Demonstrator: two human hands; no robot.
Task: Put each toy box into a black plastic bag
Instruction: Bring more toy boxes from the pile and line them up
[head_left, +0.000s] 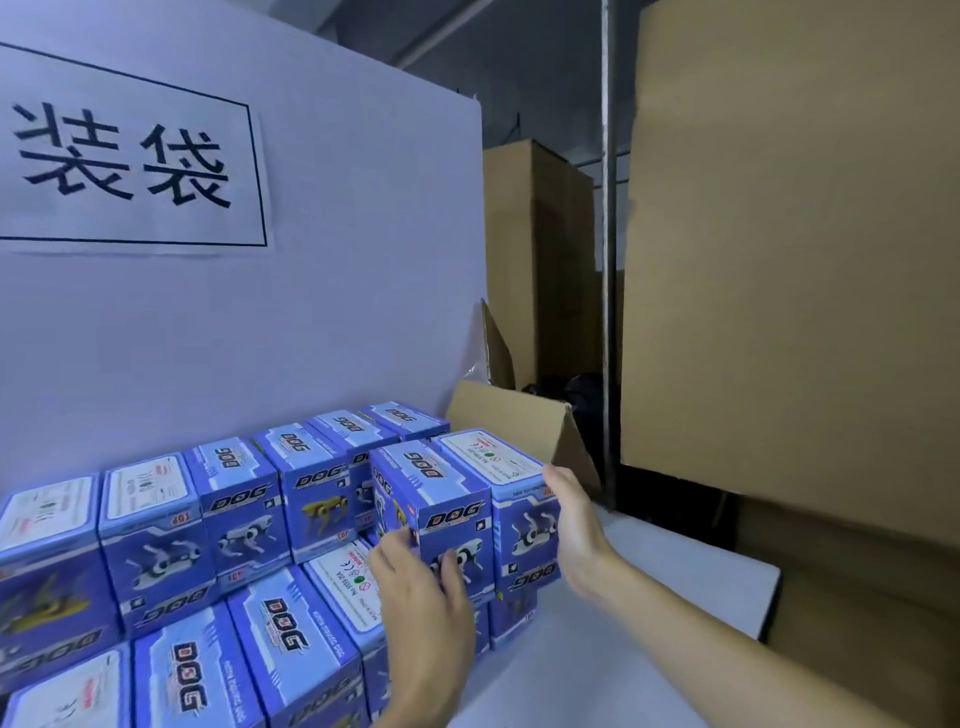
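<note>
Several blue toy boxes printed "DOG" (244, 499) stand stacked in rows along the white board. At the right end of the upper row, two toy boxes (467, 499) sit side by side, held between my hands. My left hand (421, 597) grips the left box round its front left corner, thumb on the front face. The palm and straight fingers of my right hand (571, 525) press flat against the right box's outer side. Something black and plastic-like (576, 389) lies in an open carton behind the stack.
The open brown carton (509, 415) stands just behind the stack's right end. The white table (665, 587) runs out to the right, its edge near a tall cardboard sheet (779, 260) and a metal pole (608, 208). A white board with a printed sign (130, 156) backs the stack.
</note>
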